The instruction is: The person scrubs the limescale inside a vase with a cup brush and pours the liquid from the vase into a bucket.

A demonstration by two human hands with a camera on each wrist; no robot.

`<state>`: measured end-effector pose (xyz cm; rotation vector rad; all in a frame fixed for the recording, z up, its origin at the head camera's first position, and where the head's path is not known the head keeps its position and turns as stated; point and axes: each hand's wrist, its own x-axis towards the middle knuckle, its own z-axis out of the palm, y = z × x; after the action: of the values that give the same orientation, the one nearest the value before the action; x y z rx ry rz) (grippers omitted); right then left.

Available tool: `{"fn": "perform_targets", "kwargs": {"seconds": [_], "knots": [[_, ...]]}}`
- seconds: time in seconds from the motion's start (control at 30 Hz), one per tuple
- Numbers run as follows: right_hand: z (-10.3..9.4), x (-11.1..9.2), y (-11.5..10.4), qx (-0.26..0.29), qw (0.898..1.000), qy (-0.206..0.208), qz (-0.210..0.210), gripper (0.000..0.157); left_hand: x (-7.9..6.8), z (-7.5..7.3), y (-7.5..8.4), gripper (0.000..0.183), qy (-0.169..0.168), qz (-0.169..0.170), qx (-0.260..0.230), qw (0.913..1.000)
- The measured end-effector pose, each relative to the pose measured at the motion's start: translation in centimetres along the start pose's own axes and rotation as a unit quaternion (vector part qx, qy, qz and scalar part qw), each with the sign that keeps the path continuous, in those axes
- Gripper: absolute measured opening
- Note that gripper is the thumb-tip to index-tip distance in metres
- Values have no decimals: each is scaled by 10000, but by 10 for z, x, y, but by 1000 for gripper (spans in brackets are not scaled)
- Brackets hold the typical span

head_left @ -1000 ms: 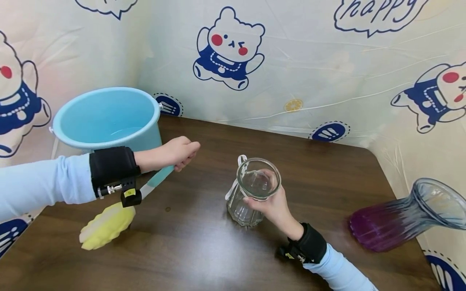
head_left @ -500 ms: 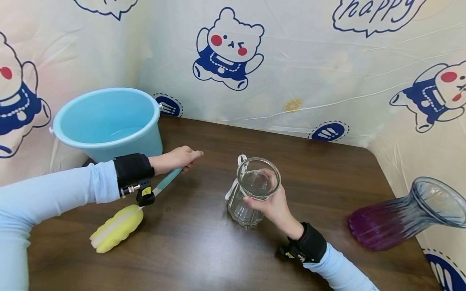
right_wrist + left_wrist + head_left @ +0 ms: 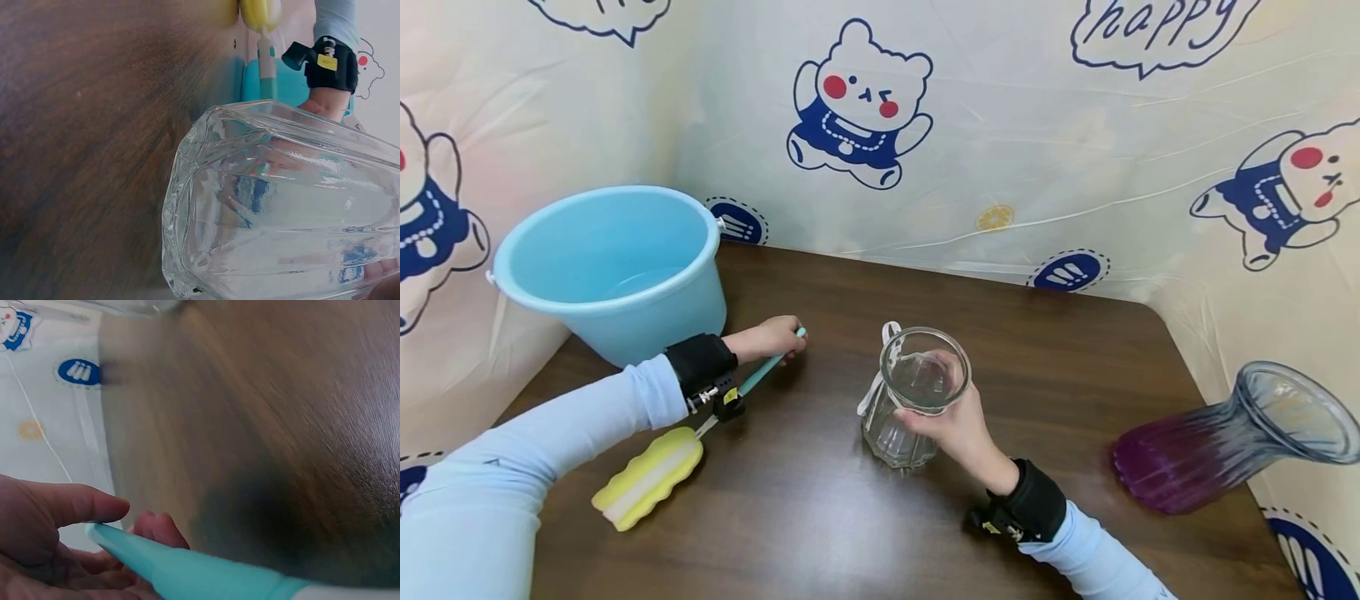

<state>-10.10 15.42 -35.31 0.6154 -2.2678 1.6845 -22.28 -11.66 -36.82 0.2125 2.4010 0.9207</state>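
Note:
My left hand (image 3: 771, 339) holds the teal handle (image 3: 206, 575) of a sponge bottle brush near its end, thumb on one side and fingers on the other. The brush's yellow-and-white sponge head (image 3: 651, 479) points down and left, over the table. My right hand (image 3: 958, 425) grips a clear glass vase (image 3: 898, 437) round its neck, with the wide mouth facing up. White ribbon (image 3: 891, 333) is tied at the neck. In the right wrist view the faceted glass body (image 3: 281, 212) fills much of the picture, and the brush shows beyond it.
A light blue bucket (image 3: 692, 304) stands at the back left, behind the left arm. On the right a purple-to-clear glass vase (image 3: 1172, 458) lies on its side. The brown wooden table (image 3: 820, 533) meets a printed curtain (image 3: 1000, 150) at the back and sides.
My left hand has moved a little right and toward me with the brush, and its sponge head has shifted right. The right hand and its vase keep their place. The view has shifted slightly.

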Motion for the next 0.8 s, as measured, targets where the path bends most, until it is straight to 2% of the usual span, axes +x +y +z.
{"fn": "perform_targets", "kwargs": {"seconds": [0.1,0.4,0.6,0.8], "knots": [[1,0,0,20,10000,-4,-2,68,4,3,-8,25,251,-74,282,9993],[0,-1,-2,79,9999,5,115,68,11,4,-16,36,315,115,1351,9903],[1,-1,-3,53,9999,-29,151,69,12,2,-19,30,330,63,1639,9859],[1,-1,-3,-8,9999,-16,101,68,10,0,-18,35,418,82,1696,9846]]}}
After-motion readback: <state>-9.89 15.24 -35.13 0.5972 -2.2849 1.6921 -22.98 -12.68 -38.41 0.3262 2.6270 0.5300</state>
